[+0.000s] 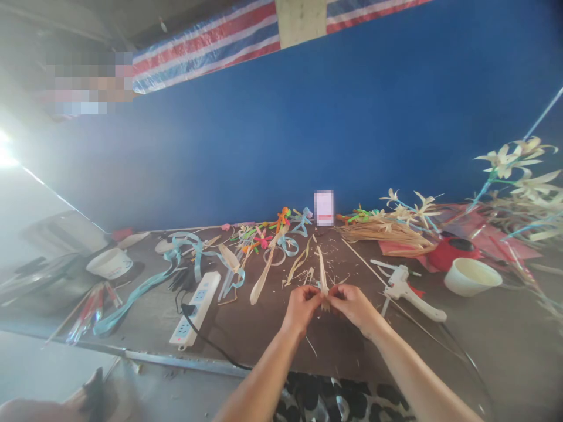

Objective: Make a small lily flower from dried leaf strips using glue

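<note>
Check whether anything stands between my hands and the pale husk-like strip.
Nothing visible does: the left hand and right hand both pinch the pale husk-like strip near its near end. The white glue gun lies off to the right.

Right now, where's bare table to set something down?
Between the power strip and your left hand, and right of the glue gun, in front of the right-hand bowl. The back, by the blue partition, is crowded with colourful craft pieces.
</note>
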Motion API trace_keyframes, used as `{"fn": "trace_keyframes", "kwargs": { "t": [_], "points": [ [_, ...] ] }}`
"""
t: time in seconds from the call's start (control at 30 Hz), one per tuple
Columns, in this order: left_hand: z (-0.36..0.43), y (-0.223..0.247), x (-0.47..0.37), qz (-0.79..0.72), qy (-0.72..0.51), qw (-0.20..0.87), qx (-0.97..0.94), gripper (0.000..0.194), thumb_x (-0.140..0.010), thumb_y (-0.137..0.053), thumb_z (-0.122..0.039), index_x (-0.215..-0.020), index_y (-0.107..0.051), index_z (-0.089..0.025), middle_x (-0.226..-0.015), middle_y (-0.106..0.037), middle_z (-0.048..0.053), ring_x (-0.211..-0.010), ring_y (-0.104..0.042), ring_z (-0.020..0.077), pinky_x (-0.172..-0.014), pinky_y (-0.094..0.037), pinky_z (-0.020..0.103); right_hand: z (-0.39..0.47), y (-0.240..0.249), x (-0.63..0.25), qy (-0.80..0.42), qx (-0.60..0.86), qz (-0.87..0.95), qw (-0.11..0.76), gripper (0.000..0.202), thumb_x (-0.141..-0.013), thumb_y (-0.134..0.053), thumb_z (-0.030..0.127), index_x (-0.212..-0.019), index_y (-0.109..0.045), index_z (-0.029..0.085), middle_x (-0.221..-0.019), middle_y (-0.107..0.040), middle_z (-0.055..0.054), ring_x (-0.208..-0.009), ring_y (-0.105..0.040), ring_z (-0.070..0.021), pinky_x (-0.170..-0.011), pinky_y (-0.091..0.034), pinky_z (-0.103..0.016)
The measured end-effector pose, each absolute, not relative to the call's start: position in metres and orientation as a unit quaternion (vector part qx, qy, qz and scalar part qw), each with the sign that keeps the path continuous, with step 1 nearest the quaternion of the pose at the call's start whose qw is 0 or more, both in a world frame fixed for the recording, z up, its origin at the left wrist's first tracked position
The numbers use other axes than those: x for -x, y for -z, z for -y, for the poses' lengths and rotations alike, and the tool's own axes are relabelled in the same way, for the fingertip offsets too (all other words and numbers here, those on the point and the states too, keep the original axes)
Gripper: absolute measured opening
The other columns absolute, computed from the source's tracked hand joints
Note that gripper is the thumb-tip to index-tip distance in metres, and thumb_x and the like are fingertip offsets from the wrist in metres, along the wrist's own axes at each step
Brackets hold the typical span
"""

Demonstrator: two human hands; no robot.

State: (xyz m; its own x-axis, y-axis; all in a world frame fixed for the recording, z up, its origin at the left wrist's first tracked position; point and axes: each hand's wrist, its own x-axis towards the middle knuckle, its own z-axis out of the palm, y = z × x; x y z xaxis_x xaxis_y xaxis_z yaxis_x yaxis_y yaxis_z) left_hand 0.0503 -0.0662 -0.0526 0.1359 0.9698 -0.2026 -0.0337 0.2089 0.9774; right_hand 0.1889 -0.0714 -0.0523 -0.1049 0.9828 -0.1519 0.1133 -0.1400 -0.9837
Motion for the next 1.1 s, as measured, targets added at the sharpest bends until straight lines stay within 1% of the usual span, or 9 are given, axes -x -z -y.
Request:
{"fn": "trace_keyframes", "kwargs": {
  "t": [0.07,0.17,0.3,0.4,0.53,0.77,0.87,0.97,1.1],
  "points": [
    [0.067,0.051,-0.05,-0.503,-0.415,0.592,-0.473,0.021,-0.061,-0.062,-0.031,-0.072,-0.058,-0.013,-0.059,-0.059,0.001,-0.049,-0.05,0.0102,-0.043,-0.036,0.019,0.072,0.053,-0.187,-0.524,0.539,0.518,0.408,0.014,-0.065,-0.054,0.03,-0.065,-0.054,0.017,-0.046,-0.051,0.006,-0.039,-0.045,-0.0082,-0.037,-0.033,-0.018],
    [0.067,0.05,-0.051,-0.521,-0.409,0.564,-0.494,0.02,-0.06,-0.063,-0.03,-0.068,-0.059,-0.013,-0.056,-0.059,0.001,-0.047,-0.049,0.0098,-0.044,-0.036,0.019,0.073,0.055,-0.185,-0.507,0.541,0.525,0.418,0.012,-0.065,-0.053,0.028,-0.063,-0.053,0.017,-0.045,-0.049,0.006,-0.038,-0.042,-0.0076,-0.035,-0.032,-0.018],
    [0.067,0.053,-0.05,-0.531,-0.412,0.537,-0.51,0.018,-0.063,-0.059,-0.031,-0.067,-0.061,-0.013,-0.056,-0.06,0.001,-0.048,-0.051,0.0109,-0.044,-0.036,0.019,0.075,0.051,-0.185,-0.472,0.542,0.557,0.416,0.015,-0.067,-0.051,0.03,-0.061,-0.053,0.017,-0.045,-0.049,0.005,-0.038,-0.042,-0.0083,-0.037,-0.031,-0.018],
    [0.067,0.053,-0.051,-0.54,-0.411,0.541,-0.498,0.017,-0.063,-0.059,-0.03,-0.068,-0.062,-0.013,-0.057,-0.061,0.002,-0.05,-0.053,0.0116,-0.045,-0.037,0.019,0.079,0.042,-0.184,-0.385,0.572,0.602,0.403,0.014,-0.066,-0.053,0.03,-0.06,-0.054,0.018,-0.05,-0.054,0.003,-0.046,-0.048,-0.0111,-0.045,-0.035,-0.02],
    [0.066,0.054,-0.053,-0.542,-0.42,0.557,-0.469,0.017,-0.061,-0.06,-0.028,-0.069,-0.061,-0.012,-0.059,-0.062,0.003,-0.052,-0.055,0.0127,-0.047,-0.039,0.02,0.088,0.032,-0.18,-0.27,0.608,0.642,0.381,0.009,-0.069,-0.05,0.028,-0.066,-0.055,0.022,-0.059,-0.059,0.002,-0.054,-0.053,-0.0137,-0.053,-0.037,-0.023],
    [0.068,0.051,-0.054,-0.504,-0.435,0.605,-0.436,0.024,-0.064,-0.059,-0.033,-0.071,-0.062,-0.01,-0.062,-0.063,0.005,-0.054,-0.057,0.0139,-0.052,-0.044,0.023,0.093,0.03,-0.178,-0.175,0.595,0.69,0.374,0.01,-0.072,-0.047,0.022,-0.073,-0.057,0.023,-0.071,-0.061,-0.001,-0.062,-0.055,-0.0153,-0.058,-0.038,-0.024],
    [0.069,0.049,-0.053,-0.489,-0.435,0.625,-0.426,0.029,-0.065,-0.059,-0.038,-0.072,-0.062,-0.01,-0.064,-0.064,0.007,-0.057,-0.059,0.015,-0.054,-0.045,0.024,0.094,0.03,-0.177,-0.163,0.591,0.694,0.378,0.011,-0.073,-0.046,0.021,-0.073,-0.057,0.023,-0.072,-0.061,-0.001,-0.062,-0.055,-0.0156,-0.058,-0.039,-0.025],
    [0.069,0.047,-0.052,-0.49,-0.438,0.619,-0.429,0.03,-0.062,-0.062,-0.037,-0.073,-0.063,-0.009,-0.065,-0.064,0.008,-0.057,-0.059,0.0155,-0.055,-0.045,0.024,0.094,0.03,-0.177,-0.174,0.589,0.692,0.38,0.012,-0.073,-0.046,0.022,-0.073,-0.058,0.023,-0.072,-0.061,-0.002,-0.063,-0.055,-0.0161,-0.057,-0.039,-0.025],
    [0.067,0.045,-0.05,-0.484,-0.449,0.617,-0.429,0.024,-0.062,-0.062,-0.033,-0.069,-0.062,-0.01,-0.062,-0.064,0.006,-0.057,-0.059,0.0155,-0.053,-0.044,0.024,0.089,0.036,-0.182,-0.266,0.575,0.649,0.421,0.013,-0.073,-0.047,0.028,-0.077,-0.058,0.022,-0.072,-0.062,-0.002,-0.063,-0.056,-0.0162,-0.059,-0.041,-0.026]
  ]
}}
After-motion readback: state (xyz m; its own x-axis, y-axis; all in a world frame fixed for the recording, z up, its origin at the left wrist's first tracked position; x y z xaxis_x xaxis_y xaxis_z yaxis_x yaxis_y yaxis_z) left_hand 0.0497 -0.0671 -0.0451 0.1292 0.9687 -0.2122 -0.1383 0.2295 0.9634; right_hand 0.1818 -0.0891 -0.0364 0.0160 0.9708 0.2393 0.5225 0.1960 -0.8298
